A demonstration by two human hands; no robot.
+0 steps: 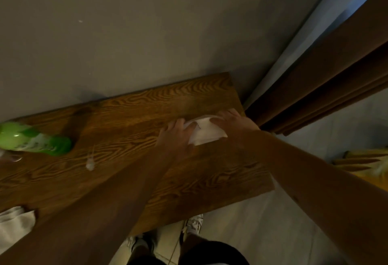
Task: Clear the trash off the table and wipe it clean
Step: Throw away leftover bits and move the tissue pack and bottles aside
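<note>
A white paper (204, 131) lies flat on the wooden table (126, 130), near the table's far right corner. It is touched by both hands. The left hand (176, 136) is laid on the paper's left edge with fingers that look straight. The right hand (233, 121) is laid on its far right side, fingers spread and flat. Nothing is squeezed or pinched as far as can be seen, though the picture is blurry.

The step looks like gathering up this paper as trash. It would be done well if the paper is pushed together from both sides, then lifted in one piece so no bits are dropped.

A green bottle (35, 139) is lying on its side at the table's far left. What is inside it cannot be seen. A small white crumpled bit (90, 164) sits on the table between the bottle and the paper. A pale cloth (14, 222) rests at the table's near left edge and may be needed for wiping later.
</note>
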